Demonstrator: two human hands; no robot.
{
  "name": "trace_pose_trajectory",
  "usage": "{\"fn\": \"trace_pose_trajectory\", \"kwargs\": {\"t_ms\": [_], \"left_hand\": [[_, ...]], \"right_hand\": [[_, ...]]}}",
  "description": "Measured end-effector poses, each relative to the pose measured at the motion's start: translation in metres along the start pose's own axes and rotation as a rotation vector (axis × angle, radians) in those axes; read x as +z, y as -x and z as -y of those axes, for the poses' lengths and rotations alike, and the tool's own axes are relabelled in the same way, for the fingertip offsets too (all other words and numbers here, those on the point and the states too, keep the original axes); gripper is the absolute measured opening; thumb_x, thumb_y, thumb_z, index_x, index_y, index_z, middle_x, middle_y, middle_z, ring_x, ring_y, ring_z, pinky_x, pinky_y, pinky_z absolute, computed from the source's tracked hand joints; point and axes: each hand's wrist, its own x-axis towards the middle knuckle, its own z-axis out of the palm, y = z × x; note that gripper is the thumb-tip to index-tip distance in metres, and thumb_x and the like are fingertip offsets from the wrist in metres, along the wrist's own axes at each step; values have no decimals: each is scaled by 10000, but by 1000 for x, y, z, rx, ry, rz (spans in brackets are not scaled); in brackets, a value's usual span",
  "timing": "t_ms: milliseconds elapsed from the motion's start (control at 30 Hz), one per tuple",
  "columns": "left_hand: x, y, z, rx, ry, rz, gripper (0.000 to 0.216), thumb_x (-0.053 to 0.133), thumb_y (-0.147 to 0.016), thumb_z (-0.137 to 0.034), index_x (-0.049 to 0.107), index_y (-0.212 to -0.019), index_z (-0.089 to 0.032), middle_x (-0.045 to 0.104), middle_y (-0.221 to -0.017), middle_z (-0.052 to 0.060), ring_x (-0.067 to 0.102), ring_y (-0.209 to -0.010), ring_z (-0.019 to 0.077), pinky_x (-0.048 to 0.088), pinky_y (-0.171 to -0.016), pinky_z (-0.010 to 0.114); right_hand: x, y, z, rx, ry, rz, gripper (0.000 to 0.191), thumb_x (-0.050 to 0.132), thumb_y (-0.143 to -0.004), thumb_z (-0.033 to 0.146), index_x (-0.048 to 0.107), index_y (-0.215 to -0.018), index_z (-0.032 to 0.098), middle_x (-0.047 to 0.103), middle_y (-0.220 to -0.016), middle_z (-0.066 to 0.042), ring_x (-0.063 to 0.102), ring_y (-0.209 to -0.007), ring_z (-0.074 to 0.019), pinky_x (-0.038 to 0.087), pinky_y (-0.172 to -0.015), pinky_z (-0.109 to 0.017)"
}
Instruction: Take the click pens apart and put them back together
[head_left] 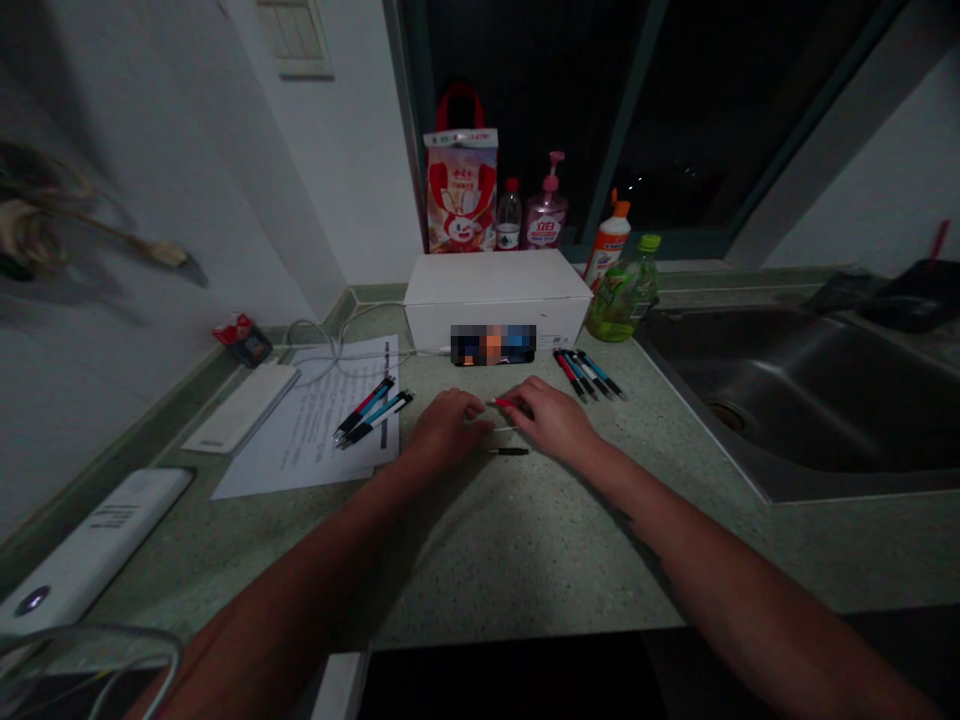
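Observation:
Both of my hands rest on a speckled green counter in front of a white box. My left hand has its fingers curled over a small pen part that I cannot make out. My right hand pinches a red pen piece between thumb and fingers. Between the hands lie a thin silvery refill and a short black pen part. A bundle of assembled pens lies on a printed sheet to the left. More pens lie to the right of my hands.
A white box stands behind a phone with a cable. A green bottle, other bottles and a red-handled bag stand by the dark window. A steel sink is on the right. A white power bank lies at the left.

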Motion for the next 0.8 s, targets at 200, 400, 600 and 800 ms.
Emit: {"fn": "trace_pose_trajectory", "kwargs": {"t_ms": [200, 400, 600, 800], "left_hand": [[-2, 3, -5, 100, -143, 136, 99, 656, -922, -156, 730, -869, -195, 708, -956, 82, 627, -971, 253, 494, -865, 382], [-11, -1, -1, -13, -98, 24, 175, 562, -974, -153, 710, -898, -207, 711, -978, 79, 618, -974, 254, 481, -858, 377], [-24, -5, 4, 20, -96, -89, 276, 492, -1023, -197, 765, -1060, -207, 728, -1075, 85, 619, -1068, 255, 479, -1004, 399], [-21, -6, 5, 12, -111, -83, 307, 472, -1034, -216, 777, -1063, -210, 721, -1064, 87, 618, -1063, 251, 479, -1006, 392]], "right_hand": [[-5, -1, -2, 27, 6, -53, 174, 619, -1035, 325, 737, -1049, 198, 715, -1061, -78, 656, -1026, -222, 456, -847, -307], [-12, -2, -11, 57, 66, -84, 190, 585, -1045, 299, 729, -1080, 180, 737, -1066, -105, 643, -1052, -263, 464, -911, -357], [-18, -1, -20, 78, 108, -100, 216, 546, -1054, 270, 727, -1125, 177, 734, -1123, -134, 639, -1111, -287, 457, -993, -396], [-17, -1, -17, 50, 115, -92, 219, 548, -1055, 292, 737, -1106, 193, 734, -1107, -118, 636, -1094, -279, 465, -959, -381]]}}
